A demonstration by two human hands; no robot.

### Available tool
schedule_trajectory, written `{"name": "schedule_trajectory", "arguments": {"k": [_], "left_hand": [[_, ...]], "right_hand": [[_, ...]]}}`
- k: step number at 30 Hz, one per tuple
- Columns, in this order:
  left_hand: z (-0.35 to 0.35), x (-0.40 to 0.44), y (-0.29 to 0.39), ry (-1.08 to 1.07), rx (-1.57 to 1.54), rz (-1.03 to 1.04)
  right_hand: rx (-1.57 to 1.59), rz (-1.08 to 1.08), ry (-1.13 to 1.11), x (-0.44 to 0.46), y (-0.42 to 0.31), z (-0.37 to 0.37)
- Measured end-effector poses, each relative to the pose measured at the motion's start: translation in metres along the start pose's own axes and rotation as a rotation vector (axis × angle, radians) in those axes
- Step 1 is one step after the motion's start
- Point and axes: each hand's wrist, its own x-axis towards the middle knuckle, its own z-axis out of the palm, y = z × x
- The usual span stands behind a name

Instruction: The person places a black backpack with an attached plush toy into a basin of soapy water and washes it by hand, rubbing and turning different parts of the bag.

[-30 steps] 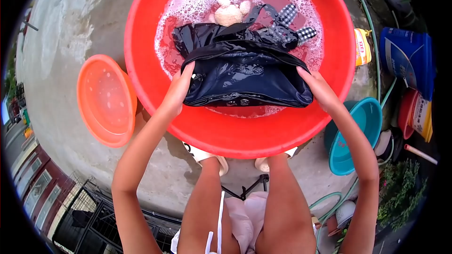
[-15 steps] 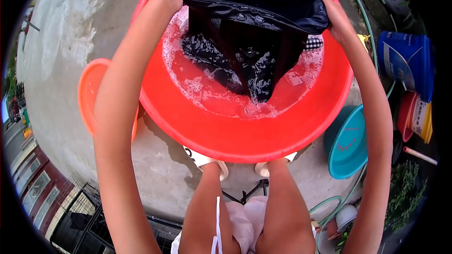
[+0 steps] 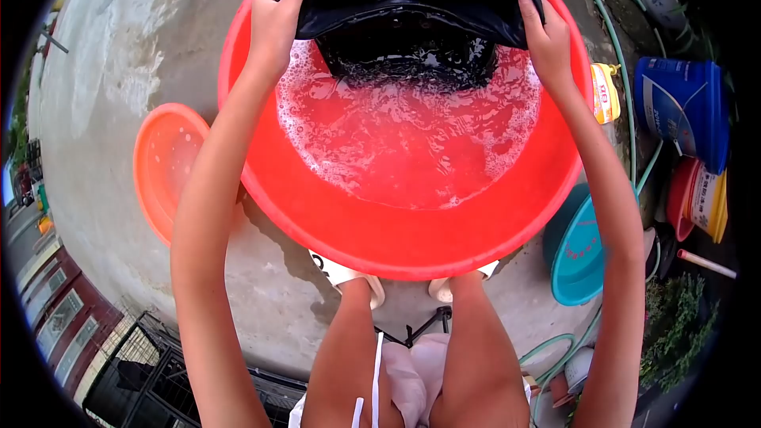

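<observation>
Left hand [image 3: 277,22]: fingers closed on one end of the dark wet cloth [image 3: 412,20]. Right hand [image 3: 545,36]: fingers pinched shut on the other end. Cloth spans the far side of the big red basin [image 3: 412,238], its lower part down in the sudsy water [image 3: 396,139]; how deep, I can't tell through the foam. Orange basin [image 3: 164,170] to the left, teal basin [image 3: 577,261] to the right, both on the concrete.

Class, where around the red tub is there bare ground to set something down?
Bare concrete lies left of the orange basin and beyond it, beside the red tub. The right side is crowded: teal basin, green hose, blue bucket.
</observation>
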Motion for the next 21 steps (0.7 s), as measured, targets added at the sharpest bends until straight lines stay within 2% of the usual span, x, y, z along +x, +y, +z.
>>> {"name": "schedule_trajectory", "arguments": {"k": [2,4,7,10,11,13,18,21], "left_hand": [[0.004,-0.038,-0.032,-0.108,0.258,-0.076],[0.006,-0.073,-0.065,-0.255,0.530,-0.126],[0.014,-0.103,-0.088,-0.436,0.788,-0.133],[0.025,-0.112,-0.095,-0.591,0.951,-0.098],[0.030,-0.116,-0.103,-0.600,1.018,-0.025],[0.039,-0.120,-0.111,-0.619,1.048,-0.029],[0.049,-0.127,-0.116,-0.773,1.441,0.159],[0.039,-0.132,-0.116,-0.874,1.333,0.070]], "right_hand": [[-0.066,-0.136,-0.101,-0.039,0.007,0.019],[-0.213,-0.185,-0.284,-0.077,0.018,0.032],[-0.354,-0.137,-0.484,-0.120,0.036,0.049],[-0.447,-0.010,-0.558,-0.135,0.041,0.061],[-0.499,0.023,-0.601,-0.138,0.041,0.064],[-0.536,0.034,-0.624,-0.140,0.040,0.065],[-0.717,0.025,-0.731,-0.143,0.048,0.070],[-0.709,0.113,-0.901,-0.146,0.046,0.055]]}}
